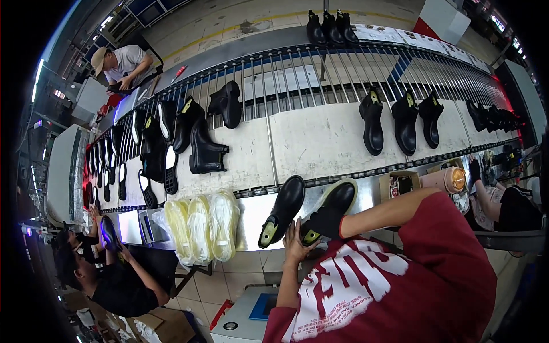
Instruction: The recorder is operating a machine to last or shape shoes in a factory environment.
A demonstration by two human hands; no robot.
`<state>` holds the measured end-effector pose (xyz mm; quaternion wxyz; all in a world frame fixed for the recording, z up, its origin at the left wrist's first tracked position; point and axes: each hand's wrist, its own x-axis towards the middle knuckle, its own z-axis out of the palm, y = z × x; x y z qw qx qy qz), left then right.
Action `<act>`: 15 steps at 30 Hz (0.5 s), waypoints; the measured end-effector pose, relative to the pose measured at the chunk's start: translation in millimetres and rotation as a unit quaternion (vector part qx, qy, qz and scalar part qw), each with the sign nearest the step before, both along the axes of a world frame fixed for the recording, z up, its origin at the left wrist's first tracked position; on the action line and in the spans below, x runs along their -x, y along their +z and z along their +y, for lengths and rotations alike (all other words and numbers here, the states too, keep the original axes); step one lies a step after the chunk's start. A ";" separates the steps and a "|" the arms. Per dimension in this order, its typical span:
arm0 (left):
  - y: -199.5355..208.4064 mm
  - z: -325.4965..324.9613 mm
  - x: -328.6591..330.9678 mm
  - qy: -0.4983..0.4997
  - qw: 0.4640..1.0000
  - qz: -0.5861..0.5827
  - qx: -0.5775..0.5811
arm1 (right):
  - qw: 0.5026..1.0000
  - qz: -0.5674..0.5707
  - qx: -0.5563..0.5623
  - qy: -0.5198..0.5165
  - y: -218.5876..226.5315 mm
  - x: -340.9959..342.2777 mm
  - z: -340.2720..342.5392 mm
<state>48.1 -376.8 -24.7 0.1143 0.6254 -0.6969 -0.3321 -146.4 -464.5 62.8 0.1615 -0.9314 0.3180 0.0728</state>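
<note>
At the table's front edge, my left hand (295,244) is bare, its fingers bent against the ankle opening of a black boot (338,197). My right hand (325,222), in a black glove, grips that same boot from above. A pale, translucent yellowish rim (355,197) shows along the boot's toe and side. Just left of it lies a second black boot (290,197), toe pointing away, with a yellow-green lining at its opening. My left fingertips are close beside this one; whether they touch it, I cannot tell.
Translucent yellowish soles in plastic (197,226) lie on the metal table (251,214) to my left. Beyond runs a roller conveyor (309,143) with black boots (405,123) and upturned soles (146,188). An open carton (400,184) stands right. Co-workers (123,280) work at left, far left and right.
</note>
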 end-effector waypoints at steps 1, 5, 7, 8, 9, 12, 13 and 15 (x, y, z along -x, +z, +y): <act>-0.1 0.4 1.1 -0.004 1.000 -0.009 -0.003 | 0.998 -0.064 -0.006 0.012 -6.4 3.8 1.2; 0.7 0.6 5.0 -0.015 0.999 -0.031 -0.008 | 0.997 -0.073 -0.005 0.011 3.1 32.3 1.4; 2.0 -1.5 5.1 -0.014 0.999 -0.023 -0.028 | 0.996 -0.084 -0.013 0.006 30.8 47.3 -0.7; 2.7 -2.4 4.3 -0.008 0.998 -0.015 -0.053 | 0.997 -0.066 -0.039 0.011 48.7 55.0 -5.3; 2.8 -3.9 5.0 -0.016 0.997 -0.027 -0.064 | 0.997 -0.057 -0.032 0.043 67.8 65.0 -10.3; 2.5 -2.5 4.6 -0.030 0.999 -0.038 -0.026 | 0.994 -0.086 -0.068 -0.003 121.3 91.1 -30.2; 1.1 -3.7 5.6 -0.014 0.998 -0.012 -0.066 | 0.987 -0.130 -0.072 -0.066 135.4 98.6 -37.4; -0.3 -1.5 6.4 -0.018 1.000 -0.014 -0.003 | 0.977 -0.129 -0.091 -0.142 153.7 112.2 -64.5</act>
